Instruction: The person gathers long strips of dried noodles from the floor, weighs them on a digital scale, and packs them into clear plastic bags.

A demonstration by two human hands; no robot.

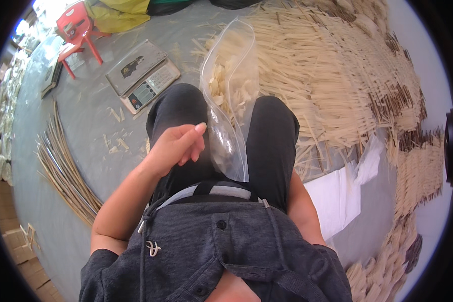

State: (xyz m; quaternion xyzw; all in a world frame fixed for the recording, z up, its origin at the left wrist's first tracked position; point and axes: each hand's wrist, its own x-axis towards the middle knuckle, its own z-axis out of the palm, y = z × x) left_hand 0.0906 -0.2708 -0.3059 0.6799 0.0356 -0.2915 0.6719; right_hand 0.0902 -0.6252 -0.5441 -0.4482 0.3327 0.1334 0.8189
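Observation:
A clear zip-top plastic bag (232,102) stands between my knees, its mouth partly apart. Pale flat strips and flakes (221,88) show inside its upper part. Just left of the bag, over my left thigh, is my left hand (179,145). Its fingers are loosely curled, the thumb points towards the bag, and I see nothing held. My right forearm (305,207) runs down beside my right thigh, which hides the right hand. A digital scale (149,85) with a stained metal pan (136,68) sits on the floor beyond my left knee.
Long pale strips (305,71) lie in a broad heap beyond and right of my knees. A white sheet (336,200) is on the right. Thin brown sticks (68,170) lie bundled on the left. A small red chair (77,34) stands far left, near yellow material (119,15).

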